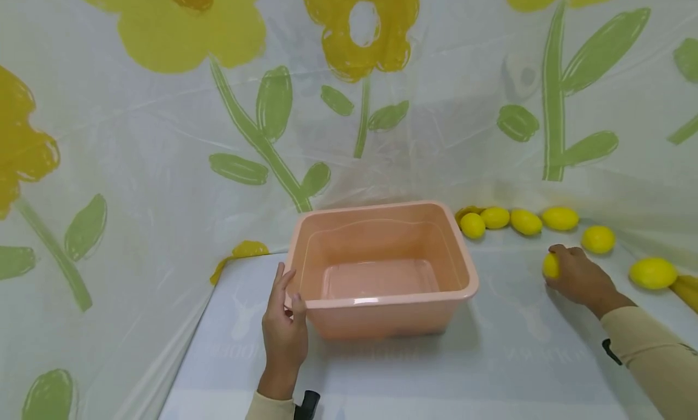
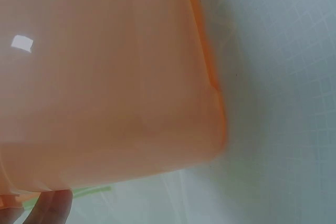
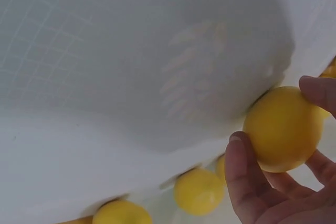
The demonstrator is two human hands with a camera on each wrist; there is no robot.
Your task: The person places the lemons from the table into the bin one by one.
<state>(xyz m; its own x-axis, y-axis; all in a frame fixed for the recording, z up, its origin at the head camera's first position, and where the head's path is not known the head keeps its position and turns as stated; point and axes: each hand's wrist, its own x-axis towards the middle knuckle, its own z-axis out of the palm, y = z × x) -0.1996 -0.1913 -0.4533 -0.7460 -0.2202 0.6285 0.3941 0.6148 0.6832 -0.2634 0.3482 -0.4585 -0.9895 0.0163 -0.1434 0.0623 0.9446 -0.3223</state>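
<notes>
A pink plastic basin (image 1: 382, 316), its inside bare, stands at the middle of the table. At the basin's front left corner, my left hand (image 1: 286, 332) grips the rim with thumb and fingers. The left wrist view shows the basin's outer wall (image 2: 115, 87) close up and fingertips (image 2: 55, 205) at its edge. Over on the right, my right hand (image 1: 583, 279) holds a yellow lemon (image 1: 551, 265). In the right wrist view, thumb and fingers surround that lemon (image 3: 283, 128) close to the white tabletop.
Several other lemons lie in a curved row along the back right, among them one lemon (image 1: 526, 222) behind my right hand and another (image 1: 653, 273) to its right. A white curtain (image 1: 436, 135) with printed flowers hangs behind the table (image 1: 507, 377).
</notes>
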